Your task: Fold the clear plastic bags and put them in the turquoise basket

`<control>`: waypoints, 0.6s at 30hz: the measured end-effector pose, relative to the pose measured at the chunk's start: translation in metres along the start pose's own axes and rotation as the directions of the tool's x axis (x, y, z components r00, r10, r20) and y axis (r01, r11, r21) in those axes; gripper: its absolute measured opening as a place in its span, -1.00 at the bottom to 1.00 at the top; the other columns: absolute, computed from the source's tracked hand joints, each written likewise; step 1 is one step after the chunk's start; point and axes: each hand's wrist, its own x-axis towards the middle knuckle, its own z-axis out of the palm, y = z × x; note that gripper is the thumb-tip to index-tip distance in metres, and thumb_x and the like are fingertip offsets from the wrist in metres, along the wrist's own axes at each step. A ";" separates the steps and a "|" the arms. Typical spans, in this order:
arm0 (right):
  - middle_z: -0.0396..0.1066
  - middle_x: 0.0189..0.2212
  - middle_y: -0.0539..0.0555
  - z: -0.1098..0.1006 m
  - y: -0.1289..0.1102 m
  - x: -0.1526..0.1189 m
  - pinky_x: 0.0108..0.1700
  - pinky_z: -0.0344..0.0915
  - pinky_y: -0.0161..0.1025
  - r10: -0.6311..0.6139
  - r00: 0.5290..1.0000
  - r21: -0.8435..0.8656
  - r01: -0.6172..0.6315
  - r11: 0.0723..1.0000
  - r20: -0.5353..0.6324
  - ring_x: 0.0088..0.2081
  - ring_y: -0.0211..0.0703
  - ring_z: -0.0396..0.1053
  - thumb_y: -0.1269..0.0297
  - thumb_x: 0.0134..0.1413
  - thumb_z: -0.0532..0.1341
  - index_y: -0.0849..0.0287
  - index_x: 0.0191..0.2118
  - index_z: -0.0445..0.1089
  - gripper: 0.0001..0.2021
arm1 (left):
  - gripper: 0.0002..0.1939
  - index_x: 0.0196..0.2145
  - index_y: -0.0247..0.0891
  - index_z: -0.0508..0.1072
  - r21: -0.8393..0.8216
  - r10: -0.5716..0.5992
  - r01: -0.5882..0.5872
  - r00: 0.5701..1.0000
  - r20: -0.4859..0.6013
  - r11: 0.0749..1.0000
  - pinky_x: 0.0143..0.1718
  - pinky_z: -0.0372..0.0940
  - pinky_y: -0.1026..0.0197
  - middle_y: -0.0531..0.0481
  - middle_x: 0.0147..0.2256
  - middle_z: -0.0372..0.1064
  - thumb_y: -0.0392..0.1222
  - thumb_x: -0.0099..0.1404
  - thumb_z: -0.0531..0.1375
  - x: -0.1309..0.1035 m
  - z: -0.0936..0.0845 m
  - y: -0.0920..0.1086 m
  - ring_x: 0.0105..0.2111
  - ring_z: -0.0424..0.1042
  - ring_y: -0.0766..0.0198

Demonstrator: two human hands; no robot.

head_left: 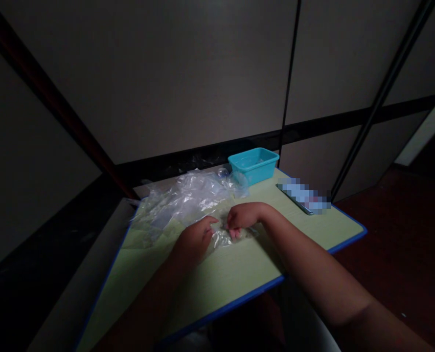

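Note:
A small clear plastic bag lies between my two hands, low over the table. My left hand has its fingers curled on the bag's left side. From the right, my right hand bends down onto the bag, its fingers drawn together. Something small and pinkish shows under the right fingers, too dim to tell apart from the fingertips. Just beyond my hands, a loose heap of clear plastic bags spreads over the back left of the table.
The light green table has a blue edge. A turquoise basket stands at its back, touching the plastic heap. A phone, partly blurred out, lies at the right. Cabinet panels rise behind the table.

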 end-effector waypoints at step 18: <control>0.42 -0.38 0.07 0.019 0.010 -0.034 -0.39 0.08 -0.32 0.013 0.939 -0.403 -0.160 0.901 -0.343 -0.38 -0.14 0.31 0.12 -0.27 0.34 0.20 -0.31 0.42 -0.65 | -0.51 0.11 -0.20 0.19 0.010 0.081 -0.084 0.980 0.182 0.996 -0.18 0.24 0.18 -0.02 -0.23 0.43 -0.34 0.21 -0.05 -0.002 0.001 -0.003 -0.21 0.39 0.17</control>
